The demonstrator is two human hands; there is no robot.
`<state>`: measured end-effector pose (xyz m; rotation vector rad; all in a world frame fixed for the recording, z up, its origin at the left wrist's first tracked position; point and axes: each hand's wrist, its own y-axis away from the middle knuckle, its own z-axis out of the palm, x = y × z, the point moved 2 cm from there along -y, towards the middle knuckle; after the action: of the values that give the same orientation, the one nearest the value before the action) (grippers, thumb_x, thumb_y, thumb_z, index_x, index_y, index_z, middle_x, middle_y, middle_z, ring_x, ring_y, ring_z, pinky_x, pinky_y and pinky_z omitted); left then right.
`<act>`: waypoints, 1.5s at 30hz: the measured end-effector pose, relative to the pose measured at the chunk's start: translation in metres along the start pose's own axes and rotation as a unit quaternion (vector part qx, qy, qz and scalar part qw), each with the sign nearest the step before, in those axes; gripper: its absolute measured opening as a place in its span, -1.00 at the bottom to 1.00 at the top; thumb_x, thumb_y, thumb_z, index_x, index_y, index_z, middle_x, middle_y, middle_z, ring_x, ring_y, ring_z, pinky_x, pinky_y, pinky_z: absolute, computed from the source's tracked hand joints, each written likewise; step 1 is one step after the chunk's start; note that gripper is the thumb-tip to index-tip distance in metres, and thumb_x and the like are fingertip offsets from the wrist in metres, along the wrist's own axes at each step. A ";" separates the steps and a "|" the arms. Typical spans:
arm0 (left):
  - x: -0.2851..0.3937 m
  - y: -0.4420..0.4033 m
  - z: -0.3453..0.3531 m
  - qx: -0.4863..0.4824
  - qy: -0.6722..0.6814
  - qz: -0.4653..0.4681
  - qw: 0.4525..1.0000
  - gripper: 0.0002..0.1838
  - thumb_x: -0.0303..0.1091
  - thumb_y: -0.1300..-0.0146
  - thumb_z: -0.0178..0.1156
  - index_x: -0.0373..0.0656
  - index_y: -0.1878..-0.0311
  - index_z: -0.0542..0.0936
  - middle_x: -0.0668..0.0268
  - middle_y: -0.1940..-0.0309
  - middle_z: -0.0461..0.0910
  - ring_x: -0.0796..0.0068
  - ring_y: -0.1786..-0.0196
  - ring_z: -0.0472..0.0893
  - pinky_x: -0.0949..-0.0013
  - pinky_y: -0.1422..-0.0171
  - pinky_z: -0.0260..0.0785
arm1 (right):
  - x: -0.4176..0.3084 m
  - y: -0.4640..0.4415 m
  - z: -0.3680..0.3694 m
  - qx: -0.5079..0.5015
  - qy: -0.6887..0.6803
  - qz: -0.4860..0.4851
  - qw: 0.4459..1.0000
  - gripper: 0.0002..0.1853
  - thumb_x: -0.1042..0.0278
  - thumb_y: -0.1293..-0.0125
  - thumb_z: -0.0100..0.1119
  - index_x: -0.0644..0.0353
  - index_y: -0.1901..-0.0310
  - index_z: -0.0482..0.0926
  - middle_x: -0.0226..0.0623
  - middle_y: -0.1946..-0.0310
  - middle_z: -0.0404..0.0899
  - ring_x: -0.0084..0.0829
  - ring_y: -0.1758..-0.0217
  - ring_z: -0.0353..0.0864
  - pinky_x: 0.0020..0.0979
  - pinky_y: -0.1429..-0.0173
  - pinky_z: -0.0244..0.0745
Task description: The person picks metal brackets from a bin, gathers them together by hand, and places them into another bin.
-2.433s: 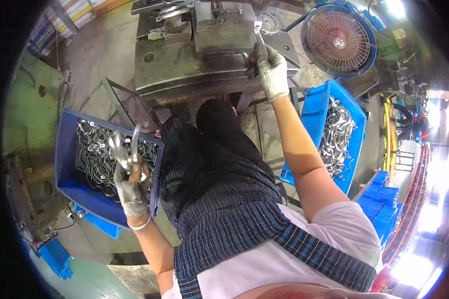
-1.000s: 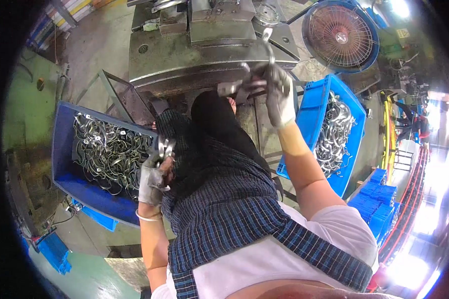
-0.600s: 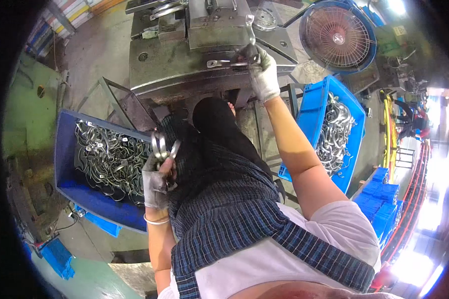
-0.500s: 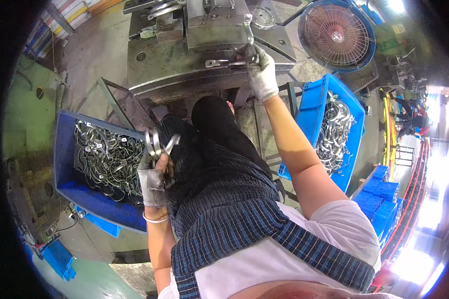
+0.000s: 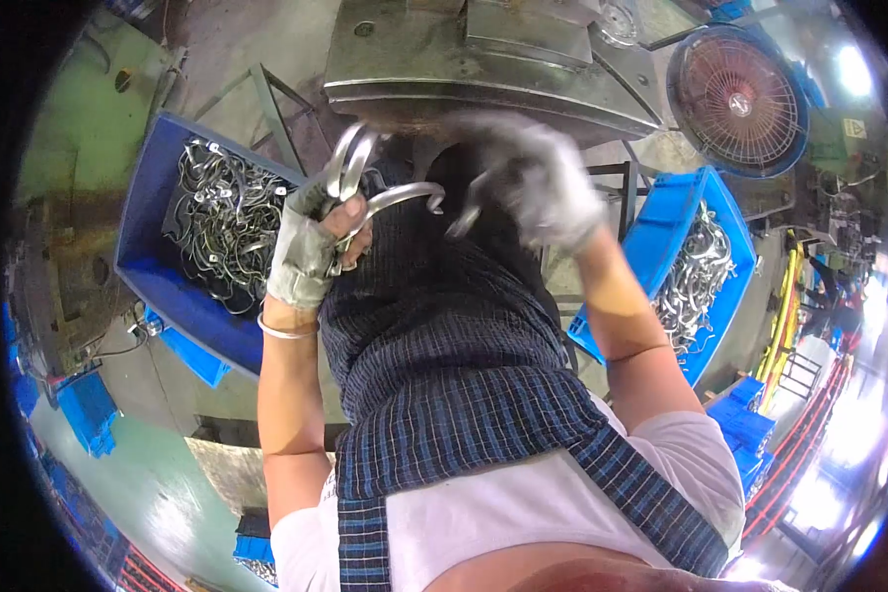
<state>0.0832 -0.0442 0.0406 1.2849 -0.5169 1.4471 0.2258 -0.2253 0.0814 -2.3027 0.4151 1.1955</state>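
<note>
My left hand (image 5: 302,252), in a dirty white glove with bare fingertips, is closed around several shiny curved metal parts (image 5: 401,197). Two of them stand up side by side, and one reaches out to the right with a hooked end. Facing it over my lap is my gloved right hand (image 5: 548,187), smeared by motion. A blurred metal piece (image 5: 467,207) sticks out below its fingers, close to the hooked end of the left hand's part. How many pieces the right hand holds is not clear.
A dark blue bin (image 5: 148,222) of curved metal parts stands at left, a lighter blue crate (image 5: 651,232) of similar parts at right. Ahead is a heavy metal machine bed (image 5: 444,74). A large fan (image 5: 738,104) stands at the front right; blue crates (image 5: 740,424) are stacked behind.
My right hand has come back from the machine bed toward my left hand. The left hand has risen with its metal parts. The view has shifted, so the bed sits higher in the picture.
</note>
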 end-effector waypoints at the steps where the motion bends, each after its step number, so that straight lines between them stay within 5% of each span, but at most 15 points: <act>1: 0.004 -0.001 0.004 0.017 -0.007 -0.014 1.000 -0.67 -0.27 -0.01 0.23 -0.31 0.27 0.42 0.31 0.66 0.42 0.62 0.76 0.33 0.60 0.72 0.09 | -0.010 -0.003 0.019 -0.055 -0.003 0.009 0.998 -0.52 0.45 0.09 -0.08 0.35 0.03 0.40 -0.04 0.28 0.54 -0.27 0.31 0.57 -0.42 0.15 0.46; 3: 0.016 -0.004 0.015 0.038 -0.025 -0.041 0.998 -0.68 -0.28 -0.03 0.22 -0.32 0.25 0.42 0.30 0.64 0.44 0.61 0.76 0.34 0.59 0.72 0.12 | -0.016 -0.003 0.038 -0.137 -0.036 0.165 0.976 -0.55 0.65 0.10 -0.05 0.20 0.07 0.46 -0.25 0.44 0.56 -0.47 0.40 0.55 -0.55 0.30 0.44; 4: 0.019 -0.004 0.013 0.016 -0.075 -0.037 0.996 -0.71 -0.29 -0.10 0.15 -0.32 0.22 0.41 0.28 0.57 0.48 0.60 0.72 0.38 0.59 0.70 0.16 | 0.016 0.008 0.049 -0.121 -0.021 0.086 0.989 -0.64 0.61 0.08 0.01 0.24 0.14 0.47 -0.31 0.50 0.53 -0.60 0.46 0.50 -0.62 0.40 0.40; 6: 0.006 -0.010 0.004 -0.007 -0.038 -0.045 0.998 -0.72 -0.29 -0.16 0.08 -0.31 0.17 0.41 0.27 0.51 0.50 0.60 0.67 0.41 0.60 0.67 0.18 | 0.016 0.019 0.036 -0.187 -0.042 0.144 0.971 -0.69 0.63 0.06 -0.02 0.28 0.19 0.47 -0.32 0.50 0.52 -0.64 0.47 0.46 -0.63 0.41 0.38; 9: 0.000 0.000 -0.002 0.029 -0.062 -0.082 0.994 -0.77 -0.26 -0.18 0.08 -0.28 0.29 0.45 0.33 0.54 0.47 0.62 0.63 0.40 0.60 0.56 0.22 | 0.023 0.036 0.005 0.050 -0.230 0.104 0.966 -0.74 0.42 -0.06 0.06 0.30 0.17 0.45 -0.23 0.37 0.52 -0.43 0.34 0.55 -0.49 0.26 0.46; 12: -0.022 0.000 -0.013 0.054 -0.058 -0.082 0.994 -0.78 -0.27 -0.17 0.08 -0.27 0.31 0.45 0.36 0.59 0.43 0.63 0.63 0.38 0.60 0.55 0.21 | 0.052 0.042 -0.020 0.265 -0.143 0.163 0.940 -0.80 0.30 -0.26 -0.05 0.28 0.26 0.43 -0.25 0.33 0.49 -0.52 0.39 0.52 -0.56 0.34 0.46; 16: -0.041 0.001 -0.010 0.102 -0.048 -0.077 0.991 -0.81 -0.29 -0.14 0.13 -0.22 0.34 0.44 0.43 0.66 0.38 0.67 0.71 0.31 0.63 0.66 0.09 | 0.090 0.011 -0.024 0.509 -0.253 0.110 0.815 -0.85 0.50 -0.24 -0.10 0.21 0.19 0.45 -0.43 0.45 0.42 -0.64 0.54 0.40 -0.66 0.57 0.23; 18: -0.035 0.008 -0.004 0.127 -0.051 -0.103 0.985 -0.83 -0.29 -0.12 0.16 -0.17 0.35 0.46 0.49 0.71 0.35 0.73 0.76 0.26 0.65 0.71 0.02 | 0.112 -0.001 -0.022 0.488 -0.189 0.014 0.852 -0.79 0.54 -0.22 -0.11 0.20 0.13 0.45 -0.48 0.46 0.40 -0.67 0.57 0.35 -0.67 0.53 0.25; 27: -0.030 0.017 -0.011 0.146 0.003 0.015 0.989 -0.84 -0.31 -0.12 0.17 -0.16 0.33 0.45 0.53 0.73 0.28 0.76 0.74 0.19 0.65 0.70 0.01 | 0.114 0.004 -0.027 0.453 -0.152 0.074 0.875 -0.68 0.69 -0.11 -0.16 0.35 0.08 0.42 -0.46 0.39 0.45 -0.72 0.46 0.28 -0.71 0.35 0.22; 33: -0.022 0.020 -0.013 0.111 0.039 0.027 0.993 -0.76 -0.21 -0.09 0.19 -0.17 0.35 0.43 0.49 0.76 0.26 0.71 0.77 0.20 0.63 0.72 0.04 | 0.112 0.002 -0.028 0.429 -0.204 0.080 0.876 -0.84 0.54 -0.19 -0.06 0.28 0.21 0.47 -0.46 0.38 0.47 -0.65 0.34 0.41 -0.62 0.21 0.35; 36: -0.021 0.018 -0.010 0.116 0.055 0.028 0.991 -0.73 -0.21 -0.06 0.22 -0.20 0.32 0.44 0.47 0.78 0.28 0.70 0.78 0.23 0.63 0.72 0.06 | 0.089 -0.004 -0.025 0.418 -0.082 0.067 0.902 -0.67 0.71 -0.11 -0.12 0.21 0.09 0.46 -0.43 0.41 0.49 -0.76 0.51 0.35 -0.72 0.53 0.29; 38: -0.020 0.016 -0.010 0.106 0.049 0.033 0.993 -0.73 -0.22 -0.06 0.23 -0.20 0.30 0.44 0.47 0.77 0.28 0.71 0.78 0.23 0.63 0.72 0.05 | 0.053 0.002 -0.037 0.307 -0.055 0.251 0.916 -0.77 0.60 -0.13 -0.05 0.21 0.16 0.48 -0.38 0.32 0.52 -0.60 0.56 0.51 -0.61 0.62 0.37; 41: -0.009 0.018 -0.016 0.089 -0.070 0.050 0.992 -0.73 -0.20 -0.08 0.20 -0.22 0.31 0.46 0.50 0.76 0.29 0.74 0.75 0.21 0.64 0.70 0.01 | 0.007 0.015 -0.043 0.142 0.196 -0.028 0.970 -0.72 0.36 0.06 0.09 0.21 0.24 0.51 -0.15 0.21 0.51 -0.29 0.40 0.58 -0.43 0.41 0.48; 42: -0.004 0.018 -0.018 0.077 -0.076 0.041 0.993 -0.74 -0.23 -0.04 0.24 -0.23 0.37 0.47 0.48 0.77 0.33 0.74 0.76 0.24 0.64 0.71 0.03 | -0.013 0.012 -0.041 0.053 0.338 -0.046 0.939 -0.66 0.31 0.18 0.11 0.22 0.28 0.53 -0.02 0.24 0.51 -0.13 0.34 0.57 -0.35 0.28 0.50; 45: 0.003 0.008 -0.006 -0.003 -0.098 0.026 0.995 -0.73 -0.27 0.01 0.28 -0.27 0.36 0.48 0.46 0.76 0.34 0.73 0.76 0.25 0.63 0.70 0.01 | -0.018 0.010 -0.004 -0.007 0.192 0.023 0.981 -0.60 0.28 0.11 0.04 0.20 0.16 0.50 -0.07 0.16 0.48 -0.15 0.24 0.55 -0.34 0.15 0.47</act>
<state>0.0740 -0.0402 0.0443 1.4259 -0.6894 1.3674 0.2136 -0.2355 0.0952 -2.5504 0.5998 0.7691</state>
